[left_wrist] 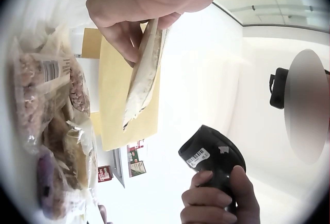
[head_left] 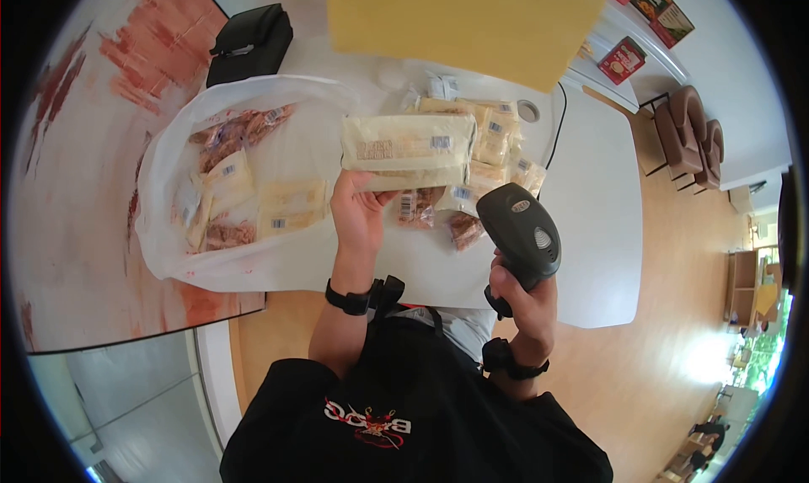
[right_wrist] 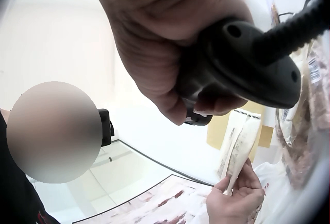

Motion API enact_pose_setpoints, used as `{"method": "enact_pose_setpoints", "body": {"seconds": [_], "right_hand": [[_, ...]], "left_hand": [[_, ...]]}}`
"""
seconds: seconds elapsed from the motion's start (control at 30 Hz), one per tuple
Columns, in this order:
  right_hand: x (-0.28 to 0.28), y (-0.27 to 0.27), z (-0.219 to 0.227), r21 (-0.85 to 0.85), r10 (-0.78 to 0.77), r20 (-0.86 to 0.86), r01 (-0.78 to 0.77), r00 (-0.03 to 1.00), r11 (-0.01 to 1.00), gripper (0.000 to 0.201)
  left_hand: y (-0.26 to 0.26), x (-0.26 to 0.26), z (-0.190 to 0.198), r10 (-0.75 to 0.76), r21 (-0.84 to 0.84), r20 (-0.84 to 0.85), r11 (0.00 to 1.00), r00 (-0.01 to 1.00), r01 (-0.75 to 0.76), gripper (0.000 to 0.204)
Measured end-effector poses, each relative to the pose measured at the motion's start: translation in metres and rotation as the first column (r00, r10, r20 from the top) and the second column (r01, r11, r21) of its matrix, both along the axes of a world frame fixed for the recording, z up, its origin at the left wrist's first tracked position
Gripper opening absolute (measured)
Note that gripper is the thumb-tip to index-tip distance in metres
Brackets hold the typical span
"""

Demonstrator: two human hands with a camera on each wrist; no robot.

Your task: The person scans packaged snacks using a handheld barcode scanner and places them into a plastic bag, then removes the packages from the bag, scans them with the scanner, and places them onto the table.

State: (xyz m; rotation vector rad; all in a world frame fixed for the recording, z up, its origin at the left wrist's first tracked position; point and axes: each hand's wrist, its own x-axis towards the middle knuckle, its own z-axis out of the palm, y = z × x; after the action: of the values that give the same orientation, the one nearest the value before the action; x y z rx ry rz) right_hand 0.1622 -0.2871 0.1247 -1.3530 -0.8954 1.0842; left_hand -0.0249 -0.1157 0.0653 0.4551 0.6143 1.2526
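One flat cream plastic packet (head_left: 404, 150) occupies the left grip (head_left: 357, 215), a black pistol-shaped scanner (head_left: 516, 226) the right grip (head_left: 529, 302): likely scanning, needing careful aim next.

Support: white, smooth-topped table with rounded corners (head_left: 594, 239). On it, left: white, thin plastic bag, mouth spread wide (head_left: 153, 230). Far left: black, boxy case (head_left: 250, 45). Centre-right: heap of cream, flat, plastic-wrapped packets with barcode labels (head_left: 495, 136); near side, reddish-brown, clear-wrapped packets (head_left: 465, 229). Beyond the heap: thin black cable (head_left: 557, 138).
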Motion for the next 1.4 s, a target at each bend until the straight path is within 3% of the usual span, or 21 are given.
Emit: {"method": "enact_pose_setpoints", "body": {"seconds": [0.17, 0.23, 0.3, 0.37, 0.43, 0.5, 0.67, 0.73, 0.77, 0.83, 0.87, 0.93, 1.0, 1.03, 1.1, 1.13, 1.2, 1.23, 1.3, 1.33, 1.4], "right_hand": [[-0.003, 0.007, 0.013, -0.044, -0.028, 0.014, 0.028, 1.000, 0.999, 0.030], [0.005, 0.007, 0.016, -0.073, -0.024, 0.020, 0.026, 1.000, 0.997, 0.031], [0.019, 0.009, 0.017, -0.205, -0.030, 0.176, 0.066, 0.984, 0.977, 0.029], [0.033, 0.013, 0.016, -0.212, -0.110, 0.293, 0.177, 0.950, 0.961, 0.029], [0.050, 0.020, 0.022, -0.242, -0.133, 0.422, 0.253, 0.897, 0.937, 0.030], [0.073, 0.026, 0.019, -0.170, -0.150, 0.470, 0.256, 0.870, 0.952, 0.031], [0.127, 0.045, 0.022, -0.170, -0.010, 0.589, 0.136, 0.808, 0.976, 0.031], [0.144, 0.051, 0.025, -0.227, 0.059, 0.576, 0.090, 0.815, 0.970, 0.032], [0.150, 0.054, 0.023, -0.218, 0.046, 0.559, 0.093, 0.828, 0.972, 0.032], [0.161, 0.058, 0.020, -0.257, 0.051, 0.564, 0.116, 0.824, 0.959, 0.033], [0.170, 0.059, 0.014, -0.253, 0.051, 0.563, 0.114, 0.825, 0.961, 0.033], [0.189, 0.059, -0.002, -0.191, 0.096, 0.412, -0.017, 0.906, 0.981, 0.029], [0.196, 0.058, -0.008, -0.137, 0.117, 0.321, -0.076, 0.940, 0.988, 0.031], [0.199, 0.057, -0.011, -0.082, 0.138, 0.226, -0.122, 0.964, 0.989, 0.033], [0.207, 0.054, -0.019, -0.033, 0.178, 0.164, -0.175, 0.970, 0.984, 0.036], [0.210, 0.053, -0.023, 0.015, 0.219, 0.096, -0.221, 0.971, 0.975, 0.039], [0.215, 0.049, -0.029, 0.034, 0.231, 0.054, -0.233, 0.972, 0.972, 0.041], [0.217, 0.048, -0.033, 0.059, 0.237, 0.004, -0.237, 0.971, 0.970, 0.044], [0.219, 0.048, -0.038, 0.066, 0.250, -0.029, -0.248, 0.968, 0.967, 0.045], [0.220, 0.049, -0.040, 0.077, 0.239, -0.052, -0.235, 0.970, 0.969, 0.045], [0.219, 0.050, -0.042, 0.088, 0.237, -0.076, -0.230, 0.969, 0.969, 0.046]], "left_hand": [[-0.007, 0.005, -0.010, 0.027, 0.007, 0.021, 1.000, 0.999, -0.027, 0.034], [-0.003, -0.001, -0.020, 0.126, -0.089, 0.151, 0.990, 0.980, -0.114, 0.034], [-0.002, -0.009, -0.017, 0.096, -0.150, 0.146, 0.986, 0.985, -0.074, 0.037], [0.000, -0.011, -0.010, 0.072, -0.215, 0.138, 0.976, 0.988, -0.041, 0.040], [0.002, -0.012, -0.005, 0.124, -0.197, 0.099, 0.975, 0.987, -0.103, 0.044], [0.004, -0.014, 0.001, 0.081, -0.179, 0.091, 0.982, 0.993, -0.064, 0.044], [0.013, -0.005, 0.012, 0.062, -0.109, -0.015, 0.992, 0.998, -0.063, 0.044], [0.014, 0.008, 0.036, 0.149, 0.156, -0.202, 0.981, 0.968, -0.119, 0.046], [0.018, 0.012, 0.046, 0.148, 0.159, -0.206, 0.980, 0.967, -0.116, 0.046], [0.030, 0.021, 0.062, 0.175, 0.422, -0.443, 0.906, 0.879, 0.032, 0.048], [0.037, 0.029, 0.070, 0.179, 0.425, -0.443, 0.904, 0.878, 0.031, 0.048], [0.055, 0.047, 0.084, 0.121, 0.550, -0.601, 0.780, 0.790, 0.299, 0.040], [0.073, 0.071, 0.093, 0.084, 0.528, -0.730, 0.700, 0.679, 0.481, 0.042], [0.084, 0.082, 0.093, 0.090, 0.532, -0.726, 0.701, 0.682, 0.475, 0.042], [0.105, 0.105, 0.085, -0.058, 0.363, -0.889, 0.513, 0.453, 0.778, 0.049], [0.117, 0.116, 0.073, -0.057, 0.367, -0.887, 0.517, 0.459, 0.773, 0.049], [0.136, 0.134, 0.051, 0.002, 0.330, -0.938, 0.308, 0.346, 0.892, 0.059], [0.136, 0.141, 0.054, 0.006, 0.334, -0.937, 0.312, 0.350, 0.889, 0.059], [0.134, 0.149, 0.056, 0.064, 0.030, -0.998, 0.162, 0.020, 0.986, 0.074], [0.130, 0.151, 0.050, 0.064, 0.031, -0.998, 0.171, 0.021, 0.985, 0.074], [0.116, 0.147, 0.034, 0.690, 0.135, -0.722, 0.058, 0.058, 0.989, 0.096]]}}
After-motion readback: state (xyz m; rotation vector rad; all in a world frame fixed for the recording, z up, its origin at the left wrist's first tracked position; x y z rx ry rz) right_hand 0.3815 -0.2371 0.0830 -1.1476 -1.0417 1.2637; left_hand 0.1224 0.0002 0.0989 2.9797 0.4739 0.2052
